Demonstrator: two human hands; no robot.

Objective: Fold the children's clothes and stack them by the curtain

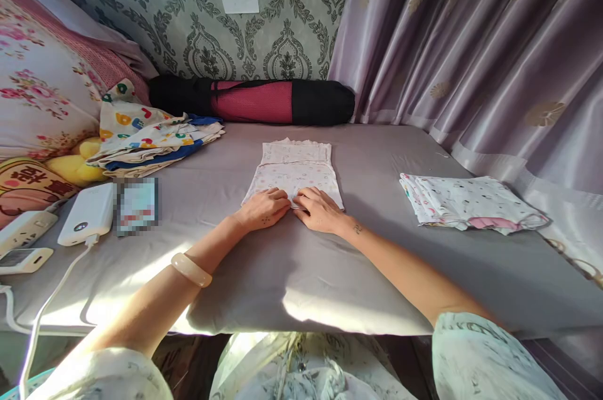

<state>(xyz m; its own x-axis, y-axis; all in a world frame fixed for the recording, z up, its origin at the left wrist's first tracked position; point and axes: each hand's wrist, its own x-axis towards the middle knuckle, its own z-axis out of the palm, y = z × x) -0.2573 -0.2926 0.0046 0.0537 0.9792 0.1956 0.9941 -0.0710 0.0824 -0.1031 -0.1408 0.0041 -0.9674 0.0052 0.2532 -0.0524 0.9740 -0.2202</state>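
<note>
A pale pink printed garment lies folded on the grey sheet in front of me, its far edge frilled. My left hand is closed on its near edge, with curled fingers and the thumb side turned inward. Close beside it, my right hand pinches the same edge, thumb toward me. Only a small gap separates the two hands. The cloth between the fingertips is mostly hidden. Off to the right rests a stack of folded printed clothes, apart from both hands.
Folded clothes with colourful prints are piled at the back left. A black and pink rolled bag lies along the wall. A white power bank with a cable, a power strip and a blurred packet sit left. Curtains hang right.
</note>
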